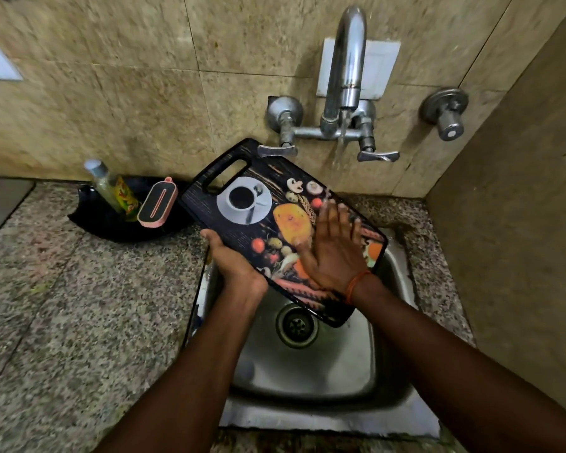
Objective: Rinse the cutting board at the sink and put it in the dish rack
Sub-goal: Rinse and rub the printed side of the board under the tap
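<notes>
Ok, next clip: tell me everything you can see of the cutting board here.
The cutting board is a dark, rounded rectangle, seemingly plastic, printed with a coffee cup, mushrooms and vegetables, with a slot handle at its far-left corner. It is held tilted over the steel sink, handle end raised toward the wall. The left hand grips its left long edge; the right hand lies flat, palm down, on the printed face. Water runs from the tap toward the board's far edge, though where it lands is unclear.

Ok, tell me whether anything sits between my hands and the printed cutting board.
Nothing visible does. The left hand grips the near-left edge of the dark food-printed plastic cutting board, and the right hand lies flat on its printed face, over the steel sink.
</notes>
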